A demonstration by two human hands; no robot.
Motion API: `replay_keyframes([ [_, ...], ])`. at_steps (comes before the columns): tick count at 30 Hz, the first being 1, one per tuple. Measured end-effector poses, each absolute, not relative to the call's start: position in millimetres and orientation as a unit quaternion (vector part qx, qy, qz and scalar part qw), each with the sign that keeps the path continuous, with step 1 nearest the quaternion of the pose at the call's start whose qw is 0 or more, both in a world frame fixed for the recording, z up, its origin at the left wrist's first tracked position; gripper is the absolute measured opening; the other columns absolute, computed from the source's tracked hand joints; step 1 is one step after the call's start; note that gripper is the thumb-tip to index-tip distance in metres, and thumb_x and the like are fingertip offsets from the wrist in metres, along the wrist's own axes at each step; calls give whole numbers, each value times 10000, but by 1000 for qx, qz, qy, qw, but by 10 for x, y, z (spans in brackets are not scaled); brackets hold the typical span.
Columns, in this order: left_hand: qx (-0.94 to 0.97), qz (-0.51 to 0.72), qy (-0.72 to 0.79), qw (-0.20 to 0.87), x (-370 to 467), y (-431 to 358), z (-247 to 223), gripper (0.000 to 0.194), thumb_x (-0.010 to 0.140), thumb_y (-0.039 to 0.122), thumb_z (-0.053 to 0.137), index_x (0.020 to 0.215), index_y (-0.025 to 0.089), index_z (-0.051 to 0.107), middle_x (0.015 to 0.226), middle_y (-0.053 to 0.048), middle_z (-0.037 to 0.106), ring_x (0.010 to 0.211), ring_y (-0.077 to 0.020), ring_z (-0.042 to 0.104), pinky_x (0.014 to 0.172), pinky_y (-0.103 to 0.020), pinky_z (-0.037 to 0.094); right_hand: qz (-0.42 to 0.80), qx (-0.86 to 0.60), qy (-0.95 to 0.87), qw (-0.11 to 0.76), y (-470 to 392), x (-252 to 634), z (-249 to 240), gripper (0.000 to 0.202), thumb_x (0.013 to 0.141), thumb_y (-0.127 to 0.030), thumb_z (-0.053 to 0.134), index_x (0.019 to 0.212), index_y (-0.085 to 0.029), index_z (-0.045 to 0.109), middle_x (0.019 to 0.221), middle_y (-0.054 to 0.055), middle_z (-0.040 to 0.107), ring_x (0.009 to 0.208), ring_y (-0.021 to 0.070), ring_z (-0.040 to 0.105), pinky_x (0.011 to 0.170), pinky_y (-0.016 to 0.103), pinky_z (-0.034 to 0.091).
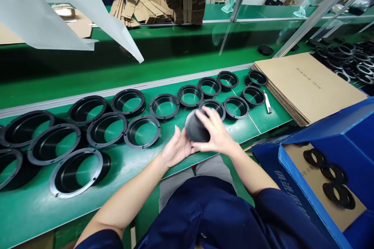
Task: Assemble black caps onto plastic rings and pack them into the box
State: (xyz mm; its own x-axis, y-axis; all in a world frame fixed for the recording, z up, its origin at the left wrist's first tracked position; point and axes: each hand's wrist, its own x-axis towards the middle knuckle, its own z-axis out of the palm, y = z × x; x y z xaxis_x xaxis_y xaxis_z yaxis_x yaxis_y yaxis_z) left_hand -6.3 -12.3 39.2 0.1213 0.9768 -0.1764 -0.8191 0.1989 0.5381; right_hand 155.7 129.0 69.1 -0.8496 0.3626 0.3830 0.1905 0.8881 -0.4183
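Rings (66, 175) on the workbench (128, 173), left of the cardboard stack (309, 85).

Right hand (215, 131) grips dark round piece (197, 127) above table's (187, 151) near edge; left hand (178, 148) close in, palm up. Black rings (132, 131) stand toward far edge; cardboard stack (306, 83) at right edge.
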Motion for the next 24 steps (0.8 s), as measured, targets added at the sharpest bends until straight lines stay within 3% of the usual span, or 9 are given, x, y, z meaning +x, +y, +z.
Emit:
replay_keyframes([
  [3,164,623,299,704,-70,-80,422,722,970,728,497,1537,285,432,1492,-161,514,1367,-364,512,1091,-542,479,131,-244,-922,271,1661,1590,626,1002,823,-657,736,1587,-156,323,1577,239,257,1461,479,251,1188,713,226],
  [7,155,621,333,693,-111,-48,401,681,1009,654,498,1522,210,442,1408,-207,566,1293,-356,574,1062,-513,497,95,-257,-934,231,1894,1606,506,992,829,-677,720,1576,-152,331,1544,247,309,1455,469,279,1194,719,199],
  [13,137,652,397,631,-92,-44,349,515,985,525,621,1352,166,587,1237,-160,635,1136,-299,643,969,-425,554,120,-239,-952,147,1501,1630,403,985,887,-677,674,1593,-94,311,1579,284,259,1456,466,280,1150,655,364],
  [18,170,671,503,518,-32,-43,345,432,936,490,683,1224,169,670,1145,-101,624,930,-196,629,687,-249,527,100,-188,-971,112,1265,1669,675,912,1024,-659,471,1635,-58,162,1659,276,81,1544,437,76,1215,681,220],
  [21,158,670,530,495,-28,-32,353,423,919,503,698,1177,168,687,1105,-95,625,870,-179,628,612,-226,486,114,-186,-961,169,1302,1616,884,798,1071,-625,344,1652,-118,139,1677,198,132,1558,393,67,1244,661,159],
  [24,152,679,534,481,-78,-62,351,427,907,511,703,1154,163,691,1065,-94,633,841,-178,629,594,-226,480,123,-185,-955,195,1342,1424,853,727,1080,-556,369,1636,-115,214,1667,178,198,1558,374,102,1261,626,153],
])
